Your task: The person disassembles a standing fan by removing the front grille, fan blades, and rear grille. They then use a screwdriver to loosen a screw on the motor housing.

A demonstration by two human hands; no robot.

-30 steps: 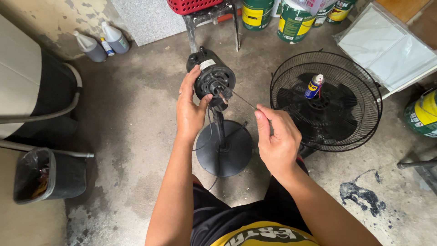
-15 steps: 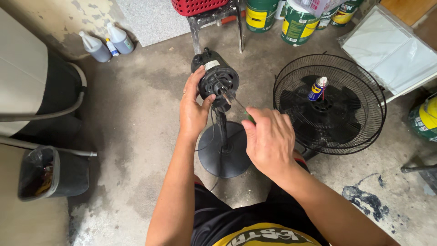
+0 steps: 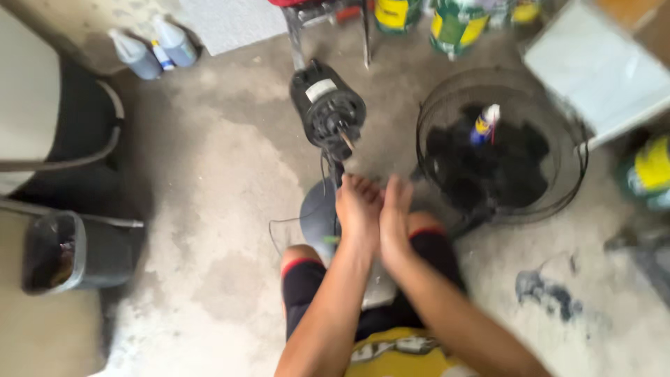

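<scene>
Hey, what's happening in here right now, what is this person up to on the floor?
A person sits on a concrete floor facing a black pedestal fan motor on its stand, with grille and blades off. Neither hand touches the motor: the left hand and right hand are pressed together just below it, over the round black base. The picture is blurred, so whether either hand holds anything cannot be told. To the right, a blue and yellow spray can stands inside the removed black wire fan grille.

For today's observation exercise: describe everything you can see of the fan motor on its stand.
The fan motor is a black, drum-shaped housing bearing a pale label, with a thin shaft pointing toward the camera. It sits tilted atop a dark pole rising from a round black base on the concrete floor. No blade or grille is fitted. Neither hand touches it.
</scene>
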